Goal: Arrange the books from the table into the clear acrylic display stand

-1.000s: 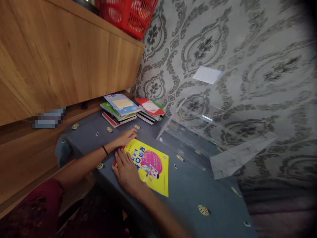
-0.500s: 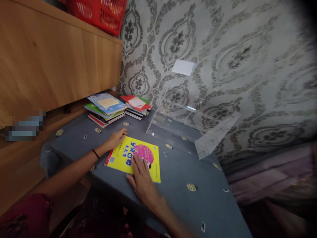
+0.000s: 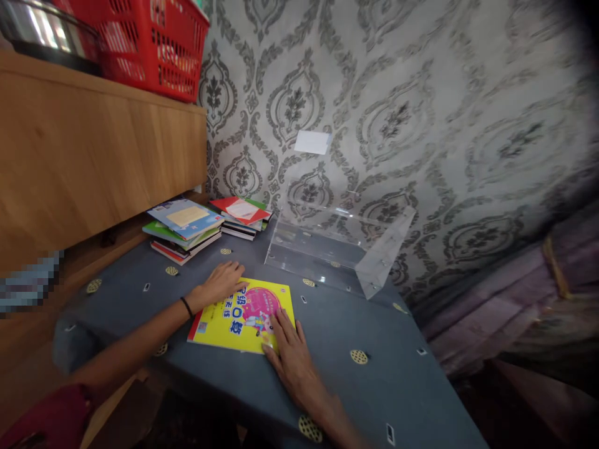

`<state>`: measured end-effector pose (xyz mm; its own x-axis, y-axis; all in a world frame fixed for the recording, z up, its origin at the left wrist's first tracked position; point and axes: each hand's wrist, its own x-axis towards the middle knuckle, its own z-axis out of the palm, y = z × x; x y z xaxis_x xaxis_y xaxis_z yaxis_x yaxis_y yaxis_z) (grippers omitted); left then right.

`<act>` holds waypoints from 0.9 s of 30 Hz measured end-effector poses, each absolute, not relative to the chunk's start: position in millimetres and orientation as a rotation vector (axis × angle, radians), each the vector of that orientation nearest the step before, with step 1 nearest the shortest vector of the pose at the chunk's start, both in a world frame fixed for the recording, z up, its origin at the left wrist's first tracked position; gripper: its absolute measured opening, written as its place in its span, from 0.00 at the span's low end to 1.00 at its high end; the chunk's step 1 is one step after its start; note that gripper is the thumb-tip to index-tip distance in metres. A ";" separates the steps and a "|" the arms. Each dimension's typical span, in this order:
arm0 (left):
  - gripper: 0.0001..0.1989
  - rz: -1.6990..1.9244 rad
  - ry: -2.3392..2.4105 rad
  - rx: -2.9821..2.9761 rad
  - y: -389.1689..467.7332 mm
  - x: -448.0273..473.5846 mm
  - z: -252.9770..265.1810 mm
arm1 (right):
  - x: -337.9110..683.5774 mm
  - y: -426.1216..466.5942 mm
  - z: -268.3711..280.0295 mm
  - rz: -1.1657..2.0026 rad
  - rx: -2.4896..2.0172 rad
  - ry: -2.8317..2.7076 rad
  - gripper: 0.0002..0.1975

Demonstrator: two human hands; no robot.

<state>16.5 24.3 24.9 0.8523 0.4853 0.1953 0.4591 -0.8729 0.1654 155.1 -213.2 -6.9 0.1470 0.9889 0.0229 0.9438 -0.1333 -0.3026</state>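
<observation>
- The yellow book lies flat near the near edge of the tabletop, beneath both hands.
- The left hand lies over the book's far left edge; its fingertips are partly hidden, so I cannot tell whether its grip is apart or together.
- The right hand rests on the book's right side, its grip apart, with the fingers stretched out and the thumb away from them.
- Farther left stands a stack of books with a blue one on top; just right of it is a second stack, topped with red.
- A clear stand sits on the far right side.
- At far left, a red basket tops a wooden cabinet.
</observation>
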 end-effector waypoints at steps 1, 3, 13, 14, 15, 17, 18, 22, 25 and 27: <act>0.13 0.309 0.732 2.907 26.7 21.2 28.7 | 154.7 -213.4 -4.2 0.288 -2.181 -1.884 0.30; 0.13 0.216 0.712 2.838 33.6 29.5 34.9 | 155.1 -214.7 -0.6 0.324 -2.158 -1.876 0.30; 0.22 0.058 0.437 2.054 49.9 35.8 52.0 | 167.3 -217.6 -21.5 0.318 -1.860 -1.306 0.40; 0.22 0.084 0.430 1.997 47.7 33.0 58.0 | 169.1 -215.6 -20.1 0.307 -1.802 -1.195 0.41; 0.21 0.124 0.428 1.958 45.5 30.3 64.7 | 171.3 -213.3 -17.4 0.328 -1.736 -1.083 0.42; 0.20 0.244 0.429 1.927 41.7 26.2 78.3 | 176.3 -208.1 -8.9 0.484 -1.578 -0.854 0.38; 0.20 0.312 0.424 1.930 40.0 25.1 84.1 | 178.8 -205.4 -3.7 0.594 -1.485 -0.738 0.35; 0.20 0.587 0.420 1.915 31.9 28.6 92.7 | 183.0 -195.2 17.5 0.864 -1.115 -0.311 0.26; 0.22 0.784 0.435 1.777 21.2 37.5 85.3 | 177.9 -189.2 30.8 0.916 -1.016 -0.216 0.25; 0.24 0.875 0.419 1.648 14.1 45.1 77.9 | 175.1 -186.4 37.8 0.915 -1.069 -0.293 0.24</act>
<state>45.1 14.1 77.9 0.6564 0.6830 0.3204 -0.1794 -0.2712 0.9457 175.1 -186.4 37.8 0.6128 0.7623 -0.2081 -0.4990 0.1692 -0.8499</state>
